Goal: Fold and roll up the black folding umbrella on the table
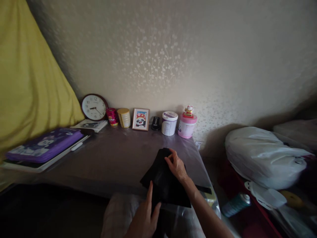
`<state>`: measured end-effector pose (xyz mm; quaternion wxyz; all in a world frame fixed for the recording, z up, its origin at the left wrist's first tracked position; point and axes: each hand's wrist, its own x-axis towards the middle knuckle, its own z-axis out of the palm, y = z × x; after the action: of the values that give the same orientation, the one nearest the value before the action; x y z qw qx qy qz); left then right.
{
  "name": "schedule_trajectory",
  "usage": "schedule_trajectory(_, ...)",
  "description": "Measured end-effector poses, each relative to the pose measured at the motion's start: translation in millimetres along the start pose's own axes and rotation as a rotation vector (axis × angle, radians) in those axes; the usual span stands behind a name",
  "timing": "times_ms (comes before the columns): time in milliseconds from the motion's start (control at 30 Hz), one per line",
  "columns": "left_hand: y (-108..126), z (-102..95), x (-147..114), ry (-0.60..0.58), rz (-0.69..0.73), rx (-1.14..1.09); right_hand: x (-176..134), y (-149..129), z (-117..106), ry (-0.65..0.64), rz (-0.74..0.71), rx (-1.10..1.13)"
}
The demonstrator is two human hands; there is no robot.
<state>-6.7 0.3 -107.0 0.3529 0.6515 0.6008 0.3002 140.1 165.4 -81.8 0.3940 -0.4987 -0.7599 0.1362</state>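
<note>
A black, thin, sheet-like item (160, 178), perhaps a cloth or pouch, is held above the near right part of the table, over my lap. My right hand (176, 165) pinches its upper right edge between thumb and fingers. At the lower left edge is my left hand (146, 211), its index finger stretched along the item and its thumb on the near side. The left hand's other fingers are hidden. Dim light keeps the item's folds and exact kind from showing.
Along the wall stand a clock (94, 106), a panda picture frame (141, 119), a white tub (169, 123) and a pink tub (187, 126) with a cat figurine. A purple case (44, 145) lies left. Right of the table are a spray can (236, 205) and a white bag (262, 155).
</note>
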Motion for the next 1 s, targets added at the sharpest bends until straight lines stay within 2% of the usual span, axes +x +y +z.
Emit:
schedule_trajectory(133, 4.2, 0.3, -2.1, 0.078, 0.009, -0.005, -12.4, -8.3, -0.5, 0.034, -0.112, -0.017)
schedule_trajectory(267, 12.4, -4.0, -2.4, 0.047, 0.086, 0.117, -20.9, -16.3, -4.1, 0.025, -0.245, -0.076)
schedule_trajectory(400, 12.5, -3.2, -0.6, 0.010, 0.103, 0.250, -31.6, -21.3, -8.1, -0.015, -0.327, -0.070)
schedule_trajectory(567, 1.9, 4.6, 1.7, 0.043, 0.122, 0.219, -49.1, -23.2, -16.1, -0.096, -0.411, 0.008)
schedule_trajectory(700, 1.5, 2.4, 2.7, 0.049, 0.130, 0.176, -38.4, -8.5, -18.0, -0.057, -0.377, -0.017)
schedule_trajectory(900, -0.6, -0.1, -0.7, 0.040, 0.126, 0.118, 13.2, 31.7, -14.2, 0.012, -0.256, -0.180)
schedule_trajectory(1000, -1.7, 1.4, -2.3, 0.026, 0.093, 0.114, 17.2, 30.6, -19.2, 0.079, -0.203, -0.207)
